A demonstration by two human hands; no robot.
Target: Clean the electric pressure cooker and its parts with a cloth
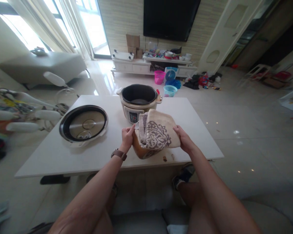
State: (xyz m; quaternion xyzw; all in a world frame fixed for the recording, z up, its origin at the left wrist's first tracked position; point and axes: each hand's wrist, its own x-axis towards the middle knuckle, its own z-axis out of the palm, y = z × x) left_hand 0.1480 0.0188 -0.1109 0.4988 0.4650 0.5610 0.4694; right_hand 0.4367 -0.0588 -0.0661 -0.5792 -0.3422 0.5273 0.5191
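Note:
A folded cream towel [161, 130] with a purple-brown scroll pattern is stretched between both hands. My left hand [127, 137] pinches its left corner, by a small white tag. The right edge is gripped by my right hand [184, 138]. Beneath the towel stands an orange-brown container [141, 151], mostly covered; its kind is hard to tell. Just behind is an electric pressure cooker [127, 107], its lid off and its dark inside showing. The cooker's lid [88, 122] lies underside up at the left of the table.
The white table [112, 162] bears small brown scraps [164, 158] near its front edge. To its left stands a rack with white padded arms [47, 115]. Baskets, pink [159, 77] and light blue [170, 91], sit on the floor beyond, before a cluttered TV cabinet [132, 67].

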